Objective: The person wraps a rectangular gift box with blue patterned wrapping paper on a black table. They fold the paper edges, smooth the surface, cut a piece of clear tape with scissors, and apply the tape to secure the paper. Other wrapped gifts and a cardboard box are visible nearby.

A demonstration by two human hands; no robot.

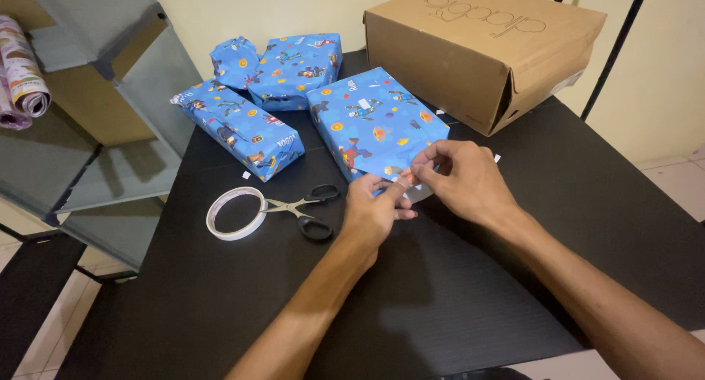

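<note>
A box wrapped in blue cartoon-print paper (371, 119) lies on the black table (411, 299), its near corner under my fingers. My left hand (373, 212) presses the near edge of the wrapped box with thumb and fingers. My right hand (464, 180) pinches a small white strip, apparently tape, against the same corner. Both hands touch each other at the fold.
A white tape roll (236, 213) and black-handled scissors (302, 207) lie left of my hands. Three more blue wrapped parcels (242, 129) (297, 66) (234, 60) sit behind. A brown cardboard box (477, 46) stands at the back right. Grey shelves (110, 108) hold rolled paper (22, 68) at left.
</note>
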